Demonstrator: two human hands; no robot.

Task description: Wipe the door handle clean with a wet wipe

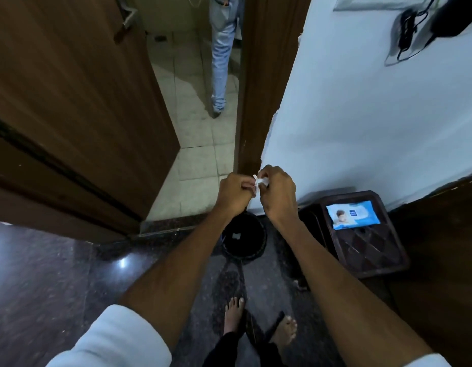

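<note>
Both my hands meet in front of me, low by the door frame. My left hand and my right hand pinch a small crumpled white wet wipe between their fingertips. The metal door handle sits far up at the top left on the open brown door, well away from my hands. A blue pack of wet wipes lies on a dark plastic stool to my right.
A black bin with a white scrap inside stands on the floor right below my hands. Another person's leg in jeans stands in the tiled doorway. A white wall is at the right. My bare feet show at the bottom.
</note>
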